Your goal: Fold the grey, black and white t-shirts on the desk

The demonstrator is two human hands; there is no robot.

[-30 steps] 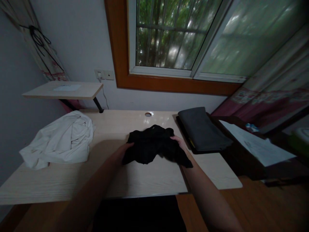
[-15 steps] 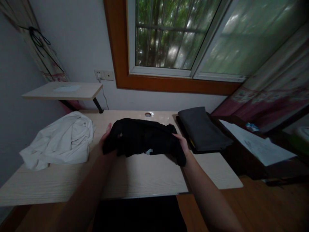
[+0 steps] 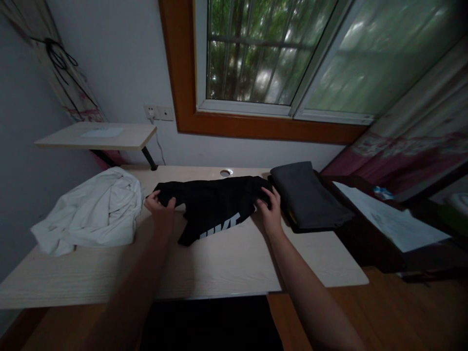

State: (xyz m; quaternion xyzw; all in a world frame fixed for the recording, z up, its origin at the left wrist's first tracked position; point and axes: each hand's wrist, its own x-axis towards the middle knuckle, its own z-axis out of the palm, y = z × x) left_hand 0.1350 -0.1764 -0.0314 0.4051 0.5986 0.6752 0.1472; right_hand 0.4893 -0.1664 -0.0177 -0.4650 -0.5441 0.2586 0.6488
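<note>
Black garment (image 3: 219,197) is at the middle of the desk (image 3: 234,275), stretched sideways between my hands, which are well apart: left hand (image 3: 161,207) pinching its left end, right hand (image 3: 269,209) pinching its right end. Main risk, I'd judge: uneven pull. If one hand tugs harder or a pinch slips, that end drops and the cloth bunches or twists. Lower left flap hangs loose, so it could get caught underneath and crease. Right end is close beside the dark grey folded cloth (image 3: 305,195); swinging that way might snag or shove it. Can't tell if they touch. White cloth (image 3: 91,212) lies near my left hand, less of a worry unless I reach wide. Looks: plain black, soft, thin probably, top edge fairly straight, bottom edge ragged and slanting, bold white lettering (image 3: 221,227) along it, cut off by the edge. Too dark to make out seams.
</note>
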